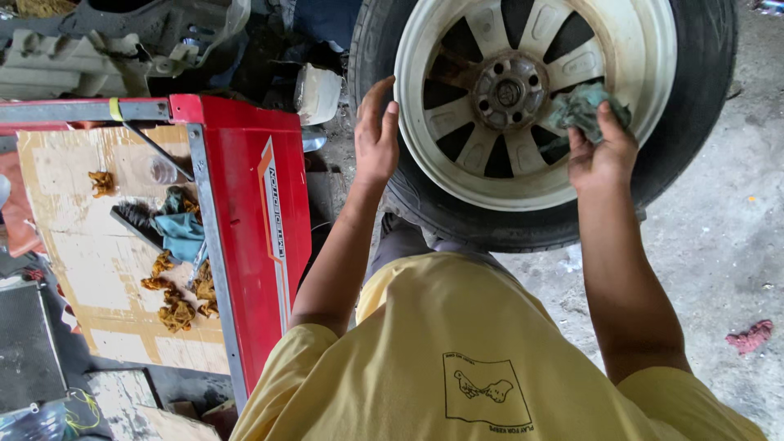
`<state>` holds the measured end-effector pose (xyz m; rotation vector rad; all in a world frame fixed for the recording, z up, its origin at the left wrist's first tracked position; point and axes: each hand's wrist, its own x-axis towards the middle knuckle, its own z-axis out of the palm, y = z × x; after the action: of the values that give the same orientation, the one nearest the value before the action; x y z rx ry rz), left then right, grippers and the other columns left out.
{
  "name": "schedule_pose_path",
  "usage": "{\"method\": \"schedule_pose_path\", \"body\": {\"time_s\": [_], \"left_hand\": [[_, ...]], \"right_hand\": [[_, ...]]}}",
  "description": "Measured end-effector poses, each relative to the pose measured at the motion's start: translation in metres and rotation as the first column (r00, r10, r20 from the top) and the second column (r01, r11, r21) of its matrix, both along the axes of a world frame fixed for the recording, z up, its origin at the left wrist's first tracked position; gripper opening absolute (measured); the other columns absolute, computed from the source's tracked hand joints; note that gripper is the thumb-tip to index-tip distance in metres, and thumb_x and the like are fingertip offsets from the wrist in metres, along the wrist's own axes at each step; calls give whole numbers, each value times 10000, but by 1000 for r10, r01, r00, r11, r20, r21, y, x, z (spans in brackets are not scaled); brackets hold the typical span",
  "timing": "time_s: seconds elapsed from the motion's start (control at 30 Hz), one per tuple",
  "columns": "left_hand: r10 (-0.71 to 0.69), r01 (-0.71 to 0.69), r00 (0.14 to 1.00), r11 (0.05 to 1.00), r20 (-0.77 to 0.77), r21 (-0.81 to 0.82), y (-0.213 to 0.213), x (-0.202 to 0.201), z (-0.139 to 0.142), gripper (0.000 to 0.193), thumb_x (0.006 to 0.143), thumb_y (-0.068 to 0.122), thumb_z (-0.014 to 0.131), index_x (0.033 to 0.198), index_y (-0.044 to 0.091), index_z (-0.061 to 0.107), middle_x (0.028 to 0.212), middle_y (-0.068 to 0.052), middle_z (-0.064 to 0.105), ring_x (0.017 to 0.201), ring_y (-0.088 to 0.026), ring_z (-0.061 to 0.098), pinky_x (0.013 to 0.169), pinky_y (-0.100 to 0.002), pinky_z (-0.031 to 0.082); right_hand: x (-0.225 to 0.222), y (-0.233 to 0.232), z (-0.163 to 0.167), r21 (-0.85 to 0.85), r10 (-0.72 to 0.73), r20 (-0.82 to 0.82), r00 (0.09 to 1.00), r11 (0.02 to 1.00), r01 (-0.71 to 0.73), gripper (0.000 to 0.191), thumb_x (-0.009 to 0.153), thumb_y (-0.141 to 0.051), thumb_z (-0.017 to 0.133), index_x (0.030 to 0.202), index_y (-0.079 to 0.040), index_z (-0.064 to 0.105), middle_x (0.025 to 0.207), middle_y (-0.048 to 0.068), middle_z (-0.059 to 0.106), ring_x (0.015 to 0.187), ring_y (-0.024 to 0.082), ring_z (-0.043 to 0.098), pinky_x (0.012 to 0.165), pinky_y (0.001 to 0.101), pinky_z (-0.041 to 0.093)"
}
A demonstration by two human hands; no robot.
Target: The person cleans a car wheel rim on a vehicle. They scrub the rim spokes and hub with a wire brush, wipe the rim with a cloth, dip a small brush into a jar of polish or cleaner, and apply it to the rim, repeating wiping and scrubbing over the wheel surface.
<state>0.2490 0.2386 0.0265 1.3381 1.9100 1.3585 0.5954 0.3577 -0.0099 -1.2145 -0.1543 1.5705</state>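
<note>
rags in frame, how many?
3: a grey-green rag in the right hand against the wheel, a teal rag on the red cart, a pink rag on the floor. More may be hidden.

Tyre (694,155) top cut off; rag (584,110) hides right fingertips.

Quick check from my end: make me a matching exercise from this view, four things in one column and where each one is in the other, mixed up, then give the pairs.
Things:
1. left hand
2. right hand
3. teal cloth
4. red rag

Places:
A. lying on the concrete floor, far right
B. gripping a grey-green rag against the wheel's spokes
C. flat on the white rim at its left edge
D. on the cardboard atop the red cart

Pairs: 1-C, 2-B, 3-D, 4-A
</note>
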Motion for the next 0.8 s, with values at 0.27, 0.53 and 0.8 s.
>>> {"method": "schedule_pose_path", "body": {"time_s": [0.27,0.53,0.8], "left_hand": [[-14,-52,912,988,-409,-149,21,-23,-32,613,1001,292,691,1557,177,460,1703,-185,220,1588,-412,197,1285,-555,200],[-54,-91,874,958,-483,-272,24,-18,-34,787,970,379,692,1631,173,316,1716,-180,180,1594,-408,175,1282,-597,173],[-60,-89,888,950,-456,-300,22,-17,-30,763,981,402,663,1621,165,320,1713,-173,196,1598,-391,176,1286,-595,165]], "right_hand": [[-79,23,-34,64,139,332,933,983,-169,295,902,-178,805,1141,-65,675,1108,60,728,942,201,729,753,324,627],[-153,42,-49,115,47,982,182,616,-780,222,1076,-176,671,1166,18,729,1184,188,708,1076,382,677,939,526,549],[-168,34,-58,-424,-219,844,-489,284,-860,473,1072,-220,544,1430,84,592,1595,232,429,1572,455,244,1266,651,60]]}}
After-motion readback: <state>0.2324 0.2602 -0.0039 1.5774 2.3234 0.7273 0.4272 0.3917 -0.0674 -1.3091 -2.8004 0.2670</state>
